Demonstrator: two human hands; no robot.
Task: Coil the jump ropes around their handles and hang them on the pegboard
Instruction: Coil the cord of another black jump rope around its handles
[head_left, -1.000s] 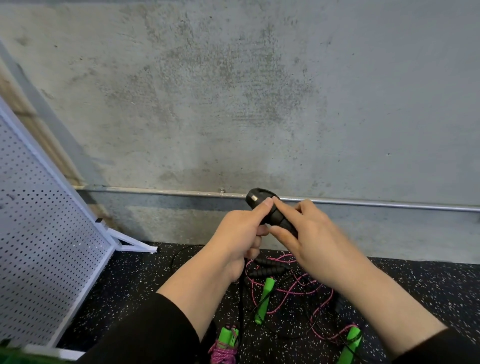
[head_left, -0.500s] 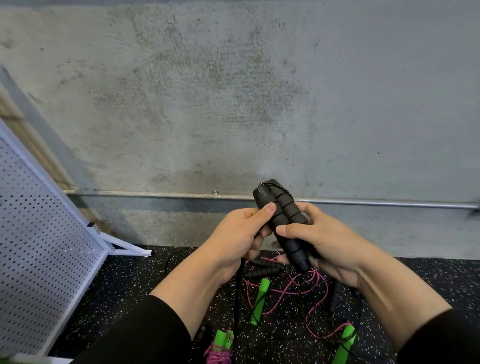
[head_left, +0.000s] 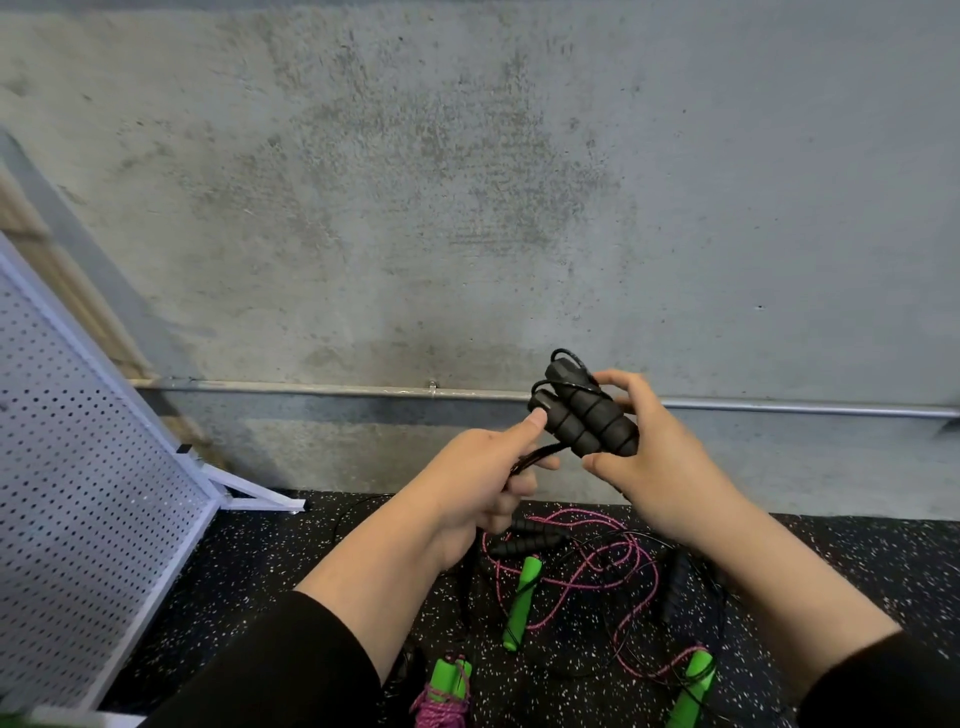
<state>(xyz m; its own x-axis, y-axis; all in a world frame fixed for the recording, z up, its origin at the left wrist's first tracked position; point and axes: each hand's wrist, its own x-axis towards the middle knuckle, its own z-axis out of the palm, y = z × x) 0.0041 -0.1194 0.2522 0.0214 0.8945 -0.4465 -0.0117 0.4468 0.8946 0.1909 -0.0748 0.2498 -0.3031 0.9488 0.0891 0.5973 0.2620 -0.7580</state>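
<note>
My right hand (head_left: 660, 467) grips two black foam handles (head_left: 587, 415) held side by side, with thin black rope wound around them. My left hand (head_left: 483, 478) pinches the black rope (head_left: 535, 458) just below the handles, its thumb touching the nearer handle. On the floor below lie a loose pink rope (head_left: 582, 561) with green handles (head_left: 519, 597), another pair of black handles (head_left: 524, 540), and a coiled pink rope with green handles (head_left: 447, 691). The white pegboard (head_left: 78, 509) leans at the left.
A grey concrete wall (head_left: 467, 182) with a metal pipe (head_left: 311, 389) running along it stands straight ahead. The floor is black speckled rubber (head_left: 291, 551). The pegboard's white foot (head_left: 254, 493) reaches out onto the floor.
The black handles have turned and risen to the right in my right hand. My left hand has dropped from the handles to the rope below them.
</note>
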